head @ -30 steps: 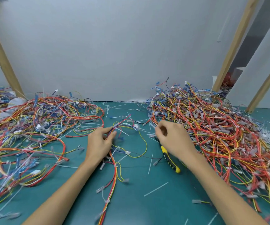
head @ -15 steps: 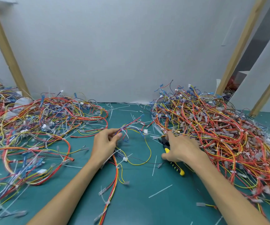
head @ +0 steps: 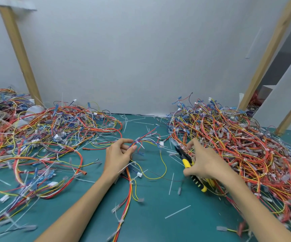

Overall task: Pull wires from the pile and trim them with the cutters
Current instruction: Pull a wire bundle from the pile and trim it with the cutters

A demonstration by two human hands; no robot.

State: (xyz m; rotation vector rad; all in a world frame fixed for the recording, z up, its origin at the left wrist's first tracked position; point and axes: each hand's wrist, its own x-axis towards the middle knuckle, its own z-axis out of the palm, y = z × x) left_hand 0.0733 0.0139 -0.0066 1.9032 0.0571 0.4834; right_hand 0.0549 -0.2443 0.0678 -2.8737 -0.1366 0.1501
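Left hand [head: 117, 154] is pinching the wire bundle [head: 130, 186] mid counter [head: 158, 220]. Right hand [head: 206, 163] fingers are curling round the cutters [head: 186, 162] beside the right pile [head: 237, 145] (best seating both handles before lifting).

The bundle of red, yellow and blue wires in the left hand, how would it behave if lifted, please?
Probably floppy: the bundle of red, yellow and blue wires bends limply below the left hand. Likely light, since fingertips alone pinch it. Its yellow loop may snag.
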